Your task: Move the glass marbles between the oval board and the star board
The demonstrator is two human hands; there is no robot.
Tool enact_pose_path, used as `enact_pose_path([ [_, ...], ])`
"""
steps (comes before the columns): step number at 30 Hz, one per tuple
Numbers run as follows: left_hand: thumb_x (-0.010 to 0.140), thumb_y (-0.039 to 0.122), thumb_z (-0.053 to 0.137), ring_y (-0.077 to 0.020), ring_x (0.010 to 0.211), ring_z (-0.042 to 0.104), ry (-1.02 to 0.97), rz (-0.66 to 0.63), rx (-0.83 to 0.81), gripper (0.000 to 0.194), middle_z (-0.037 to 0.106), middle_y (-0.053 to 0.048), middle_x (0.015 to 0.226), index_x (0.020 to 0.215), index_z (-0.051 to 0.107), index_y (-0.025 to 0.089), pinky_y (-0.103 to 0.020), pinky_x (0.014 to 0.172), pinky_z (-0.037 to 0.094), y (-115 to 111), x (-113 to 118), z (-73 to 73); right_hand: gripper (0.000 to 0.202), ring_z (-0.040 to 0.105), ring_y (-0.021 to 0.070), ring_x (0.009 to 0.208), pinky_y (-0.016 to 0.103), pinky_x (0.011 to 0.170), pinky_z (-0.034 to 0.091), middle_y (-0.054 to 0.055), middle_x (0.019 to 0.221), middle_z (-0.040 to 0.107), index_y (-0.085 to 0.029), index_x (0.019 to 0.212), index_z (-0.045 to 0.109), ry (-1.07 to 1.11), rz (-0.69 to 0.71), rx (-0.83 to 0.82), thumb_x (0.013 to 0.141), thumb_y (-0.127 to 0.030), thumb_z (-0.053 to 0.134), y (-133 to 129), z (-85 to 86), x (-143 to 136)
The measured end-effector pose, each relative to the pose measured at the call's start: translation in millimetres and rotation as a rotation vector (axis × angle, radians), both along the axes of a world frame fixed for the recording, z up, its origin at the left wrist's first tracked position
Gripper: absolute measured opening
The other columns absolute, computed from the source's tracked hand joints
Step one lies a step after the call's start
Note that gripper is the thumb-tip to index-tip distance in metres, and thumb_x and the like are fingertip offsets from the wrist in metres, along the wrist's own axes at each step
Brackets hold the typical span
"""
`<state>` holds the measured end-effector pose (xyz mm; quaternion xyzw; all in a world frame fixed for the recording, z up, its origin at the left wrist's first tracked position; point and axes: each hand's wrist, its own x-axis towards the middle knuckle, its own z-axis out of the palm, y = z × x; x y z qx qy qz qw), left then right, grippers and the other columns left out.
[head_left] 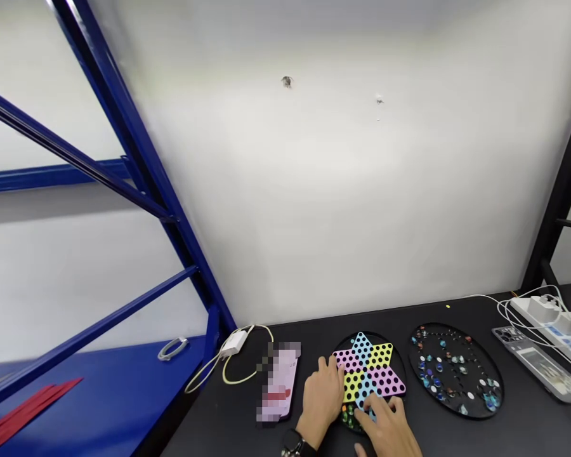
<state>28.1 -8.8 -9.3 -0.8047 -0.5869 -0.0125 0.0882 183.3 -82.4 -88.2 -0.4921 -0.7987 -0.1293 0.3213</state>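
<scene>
A star-shaped Chinese checkers board (363, 369) with pink, blue and yellow hole-dotted sections lies over a round black base (400, 356). My left hand (322, 392) is at the board's left side, its fingers curled at the edge and its thumb hidden. My right hand (385, 422) has its thumb and bent fingers closed at the board's near point. Several green marbles (348, 417) show at the front of the base, between my hands. A round black tray (412, 362) to the right holds scattered glass marbles and small white discs.
A pink phone (280, 384), partly pixelated, lies left of the board near a white adapter (235, 343) with a cable. At right are a grey phone (540, 363) and a power strip (556, 324) with cables. A blue metal frame (171, 197) rises at left; a white wall stands behind.
</scene>
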Motion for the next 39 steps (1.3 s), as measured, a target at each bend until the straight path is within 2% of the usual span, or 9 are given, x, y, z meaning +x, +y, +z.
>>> enact_pose_path([
  [5, 0.098, 0.007, 0.037, -0.0220, 0.074, 0.071, 0.046, -0.012, -0.079, 0.037, 0.070, -0.012, 0.097, 0.109, 0.071, 0.017, -0.029, 0.063, 0.052, -1, -4, 4.3, 0.029, 0.048, 0.0194, 0.071, 0.033, 0.069, 0.028, 0.003, 0.090, 0.059, -0.027, 0.095, 0.059, 0.039, -0.003, -0.002, 0.074, -0.043, 0.071, 3, -5.9, -1],
  [10, 0.092, 0.002, 0.038, -0.0265, 0.089, 0.071, 0.045, -0.059, -0.099, 0.040, 0.072, -0.012, 0.094, 0.103, 0.073, 0.017, -0.029, 0.065, 0.052, -2, -5, 5.2, 0.025, 0.050, 0.0190, 0.072, 0.032, 0.071, 0.030, 0.002, 0.091, 0.061, -0.028, 0.095, 0.061, 0.111, 0.017, -0.037, 0.074, -0.038, 0.070, 2, -5.4, 2],
  [14, 0.095, 0.004, 0.034, -0.0262, 0.091, 0.070, 0.012, -0.050, -0.093, 0.043, 0.072, -0.013, 0.097, 0.107, 0.073, 0.017, -0.029, 0.066, 0.051, -2, -7, 1.8, 0.025, 0.051, 0.0180, 0.072, 0.031, 0.073, 0.033, 0.000, 0.091, 0.063, -0.028, 0.095, 0.062, 0.176, 0.030, -0.071, 0.073, -0.032, 0.073, 0, 2.1, 6],
  [19, 0.095, 0.015, 0.045, -0.0260, 0.088, 0.070, -0.062, -0.021, -0.092, 0.029, 0.072, -0.012, 0.096, 0.101, 0.073, 0.018, -0.029, 0.069, 0.049, 1, -10, -1.1, 0.025, 0.053, 0.0174, 0.072, 0.030, 0.072, 0.036, 0.001, 0.093, 0.066, -0.029, 0.096, 0.066, 0.207, 0.043, -0.138, 0.072, -0.032, 0.075, -2, 16.3, 9],
  [27, 0.094, 0.026, 0.047, -0.0273, 0.086, 0.072, -0.236, 0.073, -0.073, 0.028, 0.075, -0.012, 0.089, 0.092, 0.075, 0.019, -0.031, 0.071, 0.049, 7, -12, -1.4, 0.020, 0.058, 0.0186, 0.077, 0.031, 0.076, 0.045, 0.002, 0.100, 0.068, -0.031, 0.101, 0.069, 0.316, 0.100, -0.360, 0.080, -0.030, 0.069, -6, 28.0, 18],
  [31, 0.102, 0.028, 0.032, -0.0250, 0.078, 0.072, -0.356, 0.173, -0.031, 0.046, 0.076, -0.010, 0.082, 0.078, 0.070, 0.019, -0.029, 0.064, 0.045, 11, -15, 5.5, 0.017, 0.054, 0.0167, 0.067, 0.033, 0.075, 0.046, 0.001, 0.093, 0.067, -0.031, 0.101, 0.069, 0.590, -0.019, -0.419, 0.087, -0.034, 0.061, -11, 37.8, 15],
  [35, 0.106, 0.026, 0.015, -0.0191, 0.065, 0.065, -0.466, 0.185, 0.023, 0.058, 0.069, -0.006, 0.068, 0.069, 0.059, 0.020, -0.027, 0.059, 0.040, 3, -3, 27.2, 0.036, 0.053, 0.0172, 0.067, 0.033, 0.071, 0.047, 0.002, 0.085, 0.065, -0.028, 0.097, 0.069, 1.054, -0.014, -0.502, 0.085, -0.060, 0.062, -7, 51.0, 13],
  [37, 0.106, 0.026, 0.015, -0.0168, 0.062, 0.060, -0.506, 0.105, 0.021, 0.057, 0.065, -0.003, 0.066, 0.068, 0.057, 0.021, -0.027, 0.059, 0.039, -10, 13, 40.0, 0.051, 0.051, 0.0143, 0.059, 0.027, 0.054, 0.043, 0.002, 0.082, 0.064, -0.025, 0.095, 0.068, 1.389, 0.098, -0.737, 0.079, -0.073, 0.061, -2, 57.8, 11],
  [39, 0.106, 0.030, 0.024, -0.0161, 0.064, 0.059, -0.537, -0.029, -0.012, 0.050, 0.065, -0.002, 0.069, 0.068, 0.056, 0.022, -0.027, 0.062, 0.039, -26, 34, 50.5, 0.059, 0.044, 0.0094, 0.045, 0.022, 0.041, 0.029, 0.000, 0.070, 0.062, -0.022, 0.087, 0.065, 1.714, 0.247, -1.104, 0.075, -0.080, 0.060, 1, 63.0, 8],
])
